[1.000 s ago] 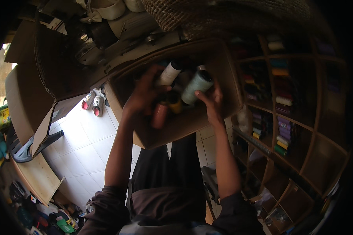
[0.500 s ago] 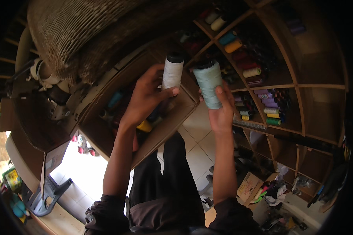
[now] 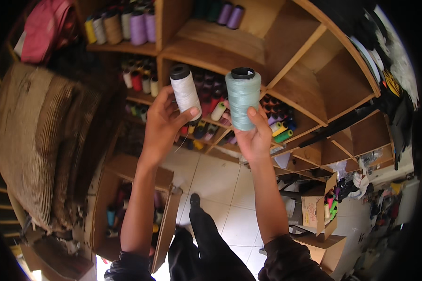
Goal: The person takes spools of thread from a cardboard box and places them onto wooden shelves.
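My left hand [image 3: 163, 122] is closed around a white thread spool [image 3: 186, 93] with a black core end on top. It tilts a little to the left, and a loose thread end hangs below the hand. To its right, my right hand [image 3: 254, 136] grips a larger pale blue-green thread spool [image 3: 243, 99], held nearly upright with its black core end up. The two spools are apart, raised side by side in front of the wooden shelf [image 3: 215, 49]. Part of each hand's fingers is hidden behind its spool.
Shelf compartments hold many coloured spools, among them purple spools [image 3: 229, 16] at the top. A cardboard box [image 3: 166, 225] with spools stands low at the left, beside stacked ribbed brown material [image 3: 28, 140]. Another open carton [image 3: 314, 210] is at the right, above the tiled floor [image 3: 215, 178].
My view has swung toward the shelf, and the cardboard box now lies lower left. Both spools remain in my hands, now in front of the shelf; the white one leans more to the left.
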{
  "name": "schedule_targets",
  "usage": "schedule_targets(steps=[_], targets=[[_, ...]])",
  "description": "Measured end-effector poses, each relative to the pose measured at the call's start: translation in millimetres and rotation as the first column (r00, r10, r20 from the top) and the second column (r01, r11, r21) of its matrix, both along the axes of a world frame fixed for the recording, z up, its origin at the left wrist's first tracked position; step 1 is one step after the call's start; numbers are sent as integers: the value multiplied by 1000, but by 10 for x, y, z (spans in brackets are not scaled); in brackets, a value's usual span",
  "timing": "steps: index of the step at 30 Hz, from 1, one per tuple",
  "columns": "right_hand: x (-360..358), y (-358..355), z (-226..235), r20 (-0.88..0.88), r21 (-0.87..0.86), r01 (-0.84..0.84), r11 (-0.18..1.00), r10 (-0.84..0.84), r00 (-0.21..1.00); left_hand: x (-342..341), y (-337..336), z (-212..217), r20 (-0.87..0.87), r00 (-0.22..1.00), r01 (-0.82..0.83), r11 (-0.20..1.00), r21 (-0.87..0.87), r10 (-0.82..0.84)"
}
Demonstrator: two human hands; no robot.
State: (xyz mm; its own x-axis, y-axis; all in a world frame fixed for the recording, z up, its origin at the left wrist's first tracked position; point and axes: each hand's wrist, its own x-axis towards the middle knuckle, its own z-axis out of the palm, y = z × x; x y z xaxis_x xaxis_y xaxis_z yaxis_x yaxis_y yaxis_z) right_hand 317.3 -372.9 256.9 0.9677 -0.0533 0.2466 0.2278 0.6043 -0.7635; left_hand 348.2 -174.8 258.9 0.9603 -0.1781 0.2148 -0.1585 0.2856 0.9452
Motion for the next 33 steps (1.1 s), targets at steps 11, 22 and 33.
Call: schedule_targets(steps=[11, 22, 33], targets=[[1105, -541, 444, 217, -304, 644, 702, -608, 764, 1517, -1041, 369, 324, 946, 6, 998, 63, -26], [2807, -745, 388, 352, -677, 736, 27, -865, 356, 3026, -2138, 233, 473, 831, -502, 759, 414, 292], [3187, -1063, 51, 126, -802, 570, 179, -882, 454, 3606, -2445, -107, 568, 795, -537, 684, 493, 214]])
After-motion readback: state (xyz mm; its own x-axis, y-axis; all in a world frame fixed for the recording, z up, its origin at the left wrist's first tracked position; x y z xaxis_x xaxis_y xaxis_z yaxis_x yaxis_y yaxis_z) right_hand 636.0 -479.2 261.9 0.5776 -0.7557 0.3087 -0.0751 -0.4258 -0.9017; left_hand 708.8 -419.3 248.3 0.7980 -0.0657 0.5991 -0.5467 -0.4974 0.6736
